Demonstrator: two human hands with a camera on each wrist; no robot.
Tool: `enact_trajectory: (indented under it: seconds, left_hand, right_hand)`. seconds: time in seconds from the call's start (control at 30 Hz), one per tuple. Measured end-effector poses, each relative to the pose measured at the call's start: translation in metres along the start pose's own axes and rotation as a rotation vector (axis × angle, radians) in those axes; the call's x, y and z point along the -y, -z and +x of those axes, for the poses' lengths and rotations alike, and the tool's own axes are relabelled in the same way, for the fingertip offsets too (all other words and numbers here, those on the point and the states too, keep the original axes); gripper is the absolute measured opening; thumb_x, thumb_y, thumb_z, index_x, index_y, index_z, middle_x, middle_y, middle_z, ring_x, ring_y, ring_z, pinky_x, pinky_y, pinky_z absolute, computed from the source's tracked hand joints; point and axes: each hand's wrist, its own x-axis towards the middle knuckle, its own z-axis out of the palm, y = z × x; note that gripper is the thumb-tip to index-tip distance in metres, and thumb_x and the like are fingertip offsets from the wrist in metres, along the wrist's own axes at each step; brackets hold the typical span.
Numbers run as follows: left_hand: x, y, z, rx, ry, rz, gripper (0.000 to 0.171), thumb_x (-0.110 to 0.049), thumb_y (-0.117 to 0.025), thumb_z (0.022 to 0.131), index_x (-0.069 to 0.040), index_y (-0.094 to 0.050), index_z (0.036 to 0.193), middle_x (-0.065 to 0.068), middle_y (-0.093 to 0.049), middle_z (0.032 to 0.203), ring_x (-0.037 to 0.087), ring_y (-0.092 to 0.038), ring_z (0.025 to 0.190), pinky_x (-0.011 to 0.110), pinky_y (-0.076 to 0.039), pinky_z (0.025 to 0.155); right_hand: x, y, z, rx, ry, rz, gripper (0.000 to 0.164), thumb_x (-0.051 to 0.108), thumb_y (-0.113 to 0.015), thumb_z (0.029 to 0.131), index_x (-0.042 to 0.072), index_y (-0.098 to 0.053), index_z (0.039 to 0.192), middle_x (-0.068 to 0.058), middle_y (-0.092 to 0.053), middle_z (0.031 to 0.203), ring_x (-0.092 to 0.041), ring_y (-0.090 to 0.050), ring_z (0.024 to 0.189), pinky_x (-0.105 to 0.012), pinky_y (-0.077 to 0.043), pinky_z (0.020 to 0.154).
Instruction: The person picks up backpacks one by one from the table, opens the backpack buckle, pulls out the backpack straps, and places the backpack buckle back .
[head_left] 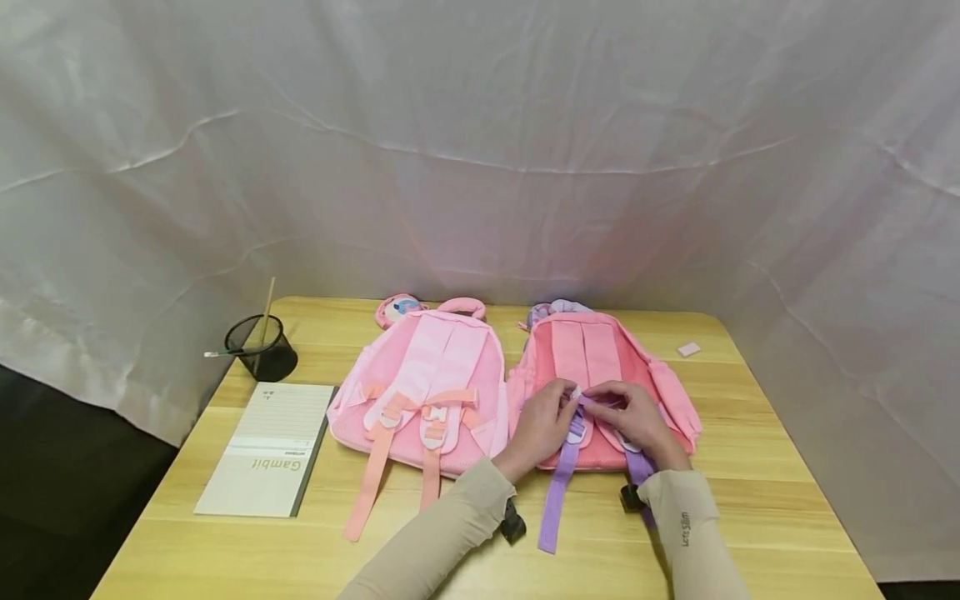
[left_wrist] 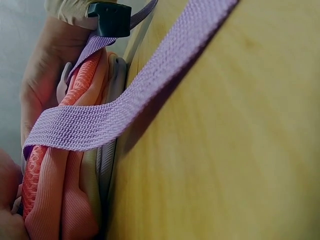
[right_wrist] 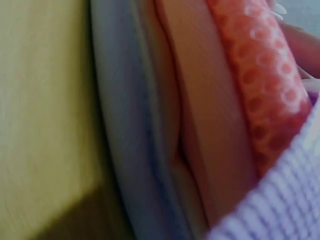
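Note:
A coral-pink backpack (head_left: 540,354) lies with its shoulder straps upward, and both hands meet over its lower middle. My left hand (head_left: 538,427) pinches a small pale buckle (head_left: 576,392) at the end of a short strap. From the other side, my right hand (head_left: 636,419) pinches the purple webbing (head_left: 587,402) beside it. Fingers partly cover the buckle. A long purple strap (head_left: 557,500) hangs from the bag onto the table; its weave (left_wrist: 80,127) crosses the bag's edge in the left wrist view. The right wrist view shows the bag's mesh edge (right_wrist: 265,75) close up.
A lighter pink backpack (head_left: 487,367) with orange straps (head_left: 372,475) lies just left. Further left are a notebook (head_left: 258,475) and a black mesh pen cup (head_left: 276,362) holding a stick and a pencil. A small pink eraser-like block (head_left: 688,350) lies at the right on the wooden table (head_left: 765,500).

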Motion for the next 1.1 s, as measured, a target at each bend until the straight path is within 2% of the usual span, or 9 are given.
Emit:
enact_trajectory:
  seconds: [0.23, 0.43, 0.6, 0.73, 0.87, 0.93, 1.1]
  left_hand:
    - [-0.001, 0.001, -0.001, -0.004, -0.004, 0.007, 0.022, -0.02, -0.061, 0.104, -0.009, -0.066, 0.123, 0.002, -0.071, 0.1, 0.009, -0.065, 0.087, 0.019, -0.052, 0.077]
    - [0.002, 0.001, 0.0, -0.01, -0.013, 0.012, 0.02, -0.02, -0.063, 0.103, -0.01, -0.067, 0.12, -0.001, -0.068, 0.094, 0.006, -0.06, 0.081, 0.016, -0.047, 0.072]
    - [0.003, 0.0, 0.0, -0.015, -0.02, 0.015, 0.019, -0.019, -0.064, 0.102, -0.01, -0.067, 0.118, -0.001, -0.067, 0.092, 0.006, -0.058, 0.079, 0.017, -0.046, 0.07]
    - [0.004, 0.0, 0.0, -0.014, -0.024, 0.018, 0.019, -0.019, -0.064, 0.102, -0.01, -0.067, 0.118, -0.001, -0.066, 0.092, 0.006, -0.058, 0.079, 0.017, -0.046, 0.069]
    - [0.003, 0.0, 0.001, -0.013, -0.024, 0.026, 0.019, -0.019, -0.064, 0.102, -0.01, -0.067, 0.119, -0.001, -0.066, 0.092, 0.006, -0.058, 0.078, 0.017, -0.046, 0.07]
    - [0.002, 0.0, 0.0, -0.011, -0.019, 0.022, 0.019, -0.019, -0.064, 0.102, -0.01, -0.067, 0.119, -0.001, -0.067, 0.092, 0.005, -0.058, 0.078, 0.016, -0.046, 0.069]
    - [0.002, -0.001, 0.0, -0.005, -0.007, 0.017, 0.019, -0.019, -0.064, 0.102, -0.01, -0.067, 0.119, -0.002, -0.067, 0.092, 0.004, -0.058, 0.079, 0.016, -0.046, 0.07]
  right_hand:
    - [0.002, -0.002, 0.001, -0.021, 0.004, 0.011, 0.029, 0.032, -0.082, 0.09, 0.013, -0.079, 0.111, -0.005, -0.078, 0.106, -0.006, -0.067, 0.091, -0.02, -0.052, 0.08]
    - [0.003, -0.004, 0.002, -0.016, 0.016, 0.006, 0.03, 0.029, -0.082, 0.091, 0.012, -0.076, 0.115, -0.006, -0.077, 0.108, -0.008, -0.066, 0.09, -0.021, -0.052, 0.079]
    - [0.006, -0.004, 0.002, -0.008, 0.027, 0.026, 0.03, 0.021, -0.08, 0.092, 0.008, -0.075, 0.119, -0.011, -0.077, 0.111, -0.009, -0.067, 0.092, -0.021, -0.052, 0.08]
    - [0.018, 0.0, -0.002, -0.022, 0.042, 0.024, 0.03, 0.016, -0.076, 0.095, 0.002, -0.073, 0.121, -0.016, -0.075, 0.114, -0.011, -0.067, 0.093, -0.022, -0.053, 0.081]
    - [0.027, 0.007, -0.005, -0.025, 0.074, -0.014, 0.026, 0.013, -0.073, 0.097, 0.0, -0.073, 0.12, -0.017, -0.075, 0.113, -0.006, -0.065, 0.091, -0.021, -0.052, 0.081]
    - [0.019, 0.007, -0.004, -0.005, 0.08, -0.039, 0.025, 0.016, -0.074, 0.097, 0.004, -0.075, 0.119, -0.013, -0.076, 0.113, -0.003, -0.065, 0.093, -0.021, -0.052, 0.082]
    - [0.0, 0.005, 0.001, 0.044, 0.053, -0.098, 0.026, 0.031, -0.077, 0.095, 0.016, -0.078, 0.117, -0.003, -0.077, 0.114, -0.011, -0.068, 0.102, -0.024, -0.053, 0.089]
